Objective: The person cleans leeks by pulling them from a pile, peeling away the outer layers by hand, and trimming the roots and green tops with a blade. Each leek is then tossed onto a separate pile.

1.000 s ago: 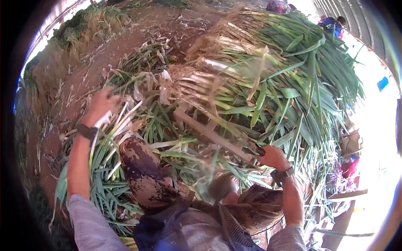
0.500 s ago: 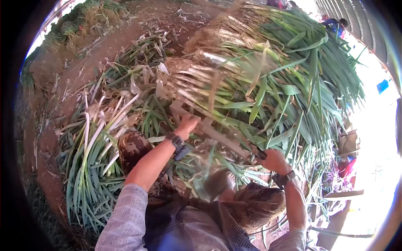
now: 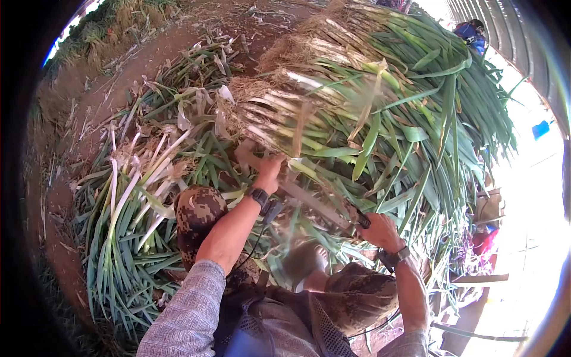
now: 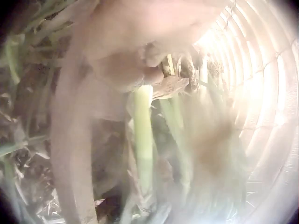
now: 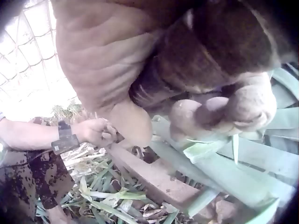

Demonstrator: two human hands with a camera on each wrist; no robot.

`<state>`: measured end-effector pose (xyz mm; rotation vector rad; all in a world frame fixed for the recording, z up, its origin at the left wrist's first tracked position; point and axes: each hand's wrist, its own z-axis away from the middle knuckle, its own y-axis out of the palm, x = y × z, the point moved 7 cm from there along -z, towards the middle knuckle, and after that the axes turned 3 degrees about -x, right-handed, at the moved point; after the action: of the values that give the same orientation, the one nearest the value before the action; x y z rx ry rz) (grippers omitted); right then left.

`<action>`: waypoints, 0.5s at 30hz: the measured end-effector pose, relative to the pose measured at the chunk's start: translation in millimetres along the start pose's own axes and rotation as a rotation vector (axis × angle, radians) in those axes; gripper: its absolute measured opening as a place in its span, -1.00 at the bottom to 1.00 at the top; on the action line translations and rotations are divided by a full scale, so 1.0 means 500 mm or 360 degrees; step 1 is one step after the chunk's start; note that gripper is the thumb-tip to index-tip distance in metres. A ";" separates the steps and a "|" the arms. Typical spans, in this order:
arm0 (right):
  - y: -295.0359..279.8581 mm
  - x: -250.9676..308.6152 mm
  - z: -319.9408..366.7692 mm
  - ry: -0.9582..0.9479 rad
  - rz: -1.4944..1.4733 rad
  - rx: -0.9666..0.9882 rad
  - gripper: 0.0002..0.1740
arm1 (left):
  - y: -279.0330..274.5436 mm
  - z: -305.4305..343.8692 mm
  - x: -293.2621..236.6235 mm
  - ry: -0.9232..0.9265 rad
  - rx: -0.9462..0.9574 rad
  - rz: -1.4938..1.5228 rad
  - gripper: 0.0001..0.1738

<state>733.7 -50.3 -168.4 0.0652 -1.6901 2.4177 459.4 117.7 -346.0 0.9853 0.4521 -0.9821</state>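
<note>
At the near edge of the big pile, my left hand (image 3: 270, 172) has its fingers curled at a leek (image 3: 304, 169). In the left wrist view that leek's pale green stalk (image 4: 143, 135) runs down from right under the fingers. My right hand (image 3: 380, 232) grips a dark, banded handle (image 5: 210, 51), its fingers wrapped round it. What the handle ends in is hidden. Leek leaves (image 5: 243, 172) lie close under these fingers. Between the two hands runs a wooden bar (image 3: 318, 205), partly covered by leaves.
Untrimmed leeks (image 3: 416, 119) with roots are heaped ahead and right. Leeks with white stalks (image 3: 122, 196) lie by my left knee (image 3: 202, 208). Leaf scraps (image 3: 196, 107) cover the ground beyond. Another person (image 3: 471, 35) is at the far right.
My left hand was at the leeks on the left with a white stalk; it has swung right to the wooden bar and the pile's edge. The right hand keeps its grip, with only slight movement.
</note>
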 end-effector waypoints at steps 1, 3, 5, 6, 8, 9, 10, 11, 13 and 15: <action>-0.001 0.002 -0.002 -0.0053 0.0004 -0.0073 -0.60 | 0.005 0.005 0.007 -0.0015 0.0099 0.0007 -0.76; -0.006 0.007 -0.005 -0.0106 0.0009 -0.0146 -0.61 | 0.026 0.032 0.017 0.0013 0.0154 0.0062 -0.69; -0.006 0.021 -0.013 -0.0152 -0.0018 -0.0087 -0.60 | 0.046 0.054 0.015 0.0047 0.0203 0.0120 -0.63; -0.003 0.020 -0.018 -0.0155 -0.0014 -0.0087 -0.60 | 0.053 0.062 0.017 0.0017 0.0253 0.0206 -0.57; 0.002 0.024 -0.034 -0.0236 0.0084 -0.0096 -0.58 | 0.065 0.081 0.020 -0.0002 0.0298 0.0303 -0.52; -0.001 0.032 -0.038 -0.0247 0.0091 -0.0097 -0.58 | 0.075 0.093 0.026 -0.0025 0.0365 0.0321 -0.50; -0.006 0.040 -0.043 -0.0259 0.0078 -0.0134 -0.60 | 0.084 0.105 0.030 -0.0049 0.0433 0.0337 -0.48; -0.012 0.047 -0.046 -0.0268 0.0064 -0.0172 -0.61 | 0.086 0.114 0.033 -0.0043 0.0432 0.0343 -0.48; -0.018 0.058 -0.058 -0.0285 0.0114 -0.0125 -0.60 | 0.094 0.117 0.044 -0.0077 0.0516 0.0551 -0.52; -0.023 0.075 -0.058 -0.0299 0.0161 -0.0068 -0.59 | 0.087 0.103 0.056 -0.0061 0.0547 0.0585 -0.56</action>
<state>701.3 -14.6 -162.6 0.2119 -1.8661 2.5168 505.7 68.7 -318.7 1.3016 0.0609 -0.7543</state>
